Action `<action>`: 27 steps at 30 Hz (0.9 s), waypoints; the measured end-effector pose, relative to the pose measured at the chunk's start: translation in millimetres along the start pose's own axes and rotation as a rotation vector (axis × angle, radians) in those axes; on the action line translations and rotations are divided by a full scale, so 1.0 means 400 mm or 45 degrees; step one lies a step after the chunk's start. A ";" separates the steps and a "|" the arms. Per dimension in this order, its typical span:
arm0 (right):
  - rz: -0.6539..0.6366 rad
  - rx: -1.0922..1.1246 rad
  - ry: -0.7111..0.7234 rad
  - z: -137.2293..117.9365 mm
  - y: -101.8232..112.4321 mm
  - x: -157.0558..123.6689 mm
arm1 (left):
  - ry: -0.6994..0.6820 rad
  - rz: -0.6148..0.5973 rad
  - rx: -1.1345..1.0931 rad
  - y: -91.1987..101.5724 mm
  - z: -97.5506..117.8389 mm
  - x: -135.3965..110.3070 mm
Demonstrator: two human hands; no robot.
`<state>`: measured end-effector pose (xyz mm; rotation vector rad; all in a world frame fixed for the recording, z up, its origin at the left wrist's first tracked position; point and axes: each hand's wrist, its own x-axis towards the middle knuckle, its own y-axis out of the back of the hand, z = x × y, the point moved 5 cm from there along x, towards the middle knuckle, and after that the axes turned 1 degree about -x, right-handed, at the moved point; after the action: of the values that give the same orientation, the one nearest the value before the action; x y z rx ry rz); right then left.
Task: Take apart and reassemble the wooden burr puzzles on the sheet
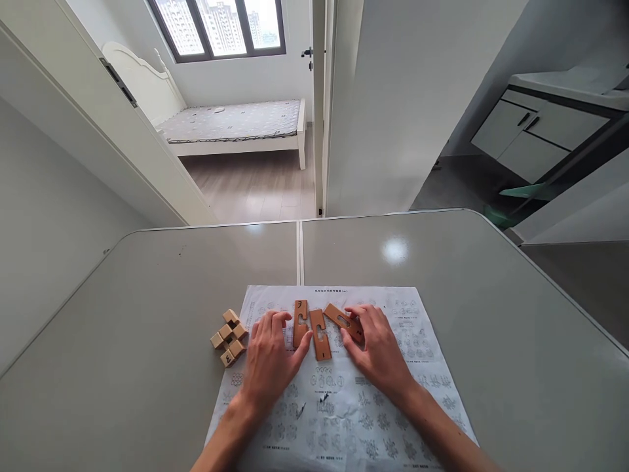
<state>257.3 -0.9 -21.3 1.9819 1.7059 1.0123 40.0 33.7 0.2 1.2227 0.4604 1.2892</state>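
Three flat notched wooden pieces lie on a printed instruction sheet (339, 400). My left hand (269, 357) rests flat beside the leftmost upright piece (300, 322), its thumb touching the middle piece (320, 335). My right hand (377, 346) lies over the tilted third piece (340, 318), fingertips on it, fingers loosely curled. An assembled wooden block puzzle (228, 336) sits on the table just left of the sheet, untouched.
The grey folding table (147, 314) has a centre seam running away from me. Beyond its far edge a doorway opens onto a bedroom with a white bed (236, 124). Cabinets (535, 134) stand at the right.
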 end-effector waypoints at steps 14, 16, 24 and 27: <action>-0.053 -0.060 0.003 -0.001 -0.004 -0.002 | -0.034 -0.101 0.112 -0.011 0.009 -0.004; -0.049 -0.021 -0.025 0.001 -0.002 -0.003 | -0.035 -0.082 0.092 -0.010 0.007 -0.004; -0.003 0.310 -0.247 0.015 0.010 -0.006 | 0.082 -0.079 -0.165 -0.005 -0.003 -0.001; -0.020 0.432 -0.313 0.007 0.013 -0.006 | 0.275 -0.165 -0.508 -0.005 -0.005 -0.007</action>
<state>263.0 -3.7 -20.4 2.1836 1.8423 0.4690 38.3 32.6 -3.4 0.7143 0.4054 1.3300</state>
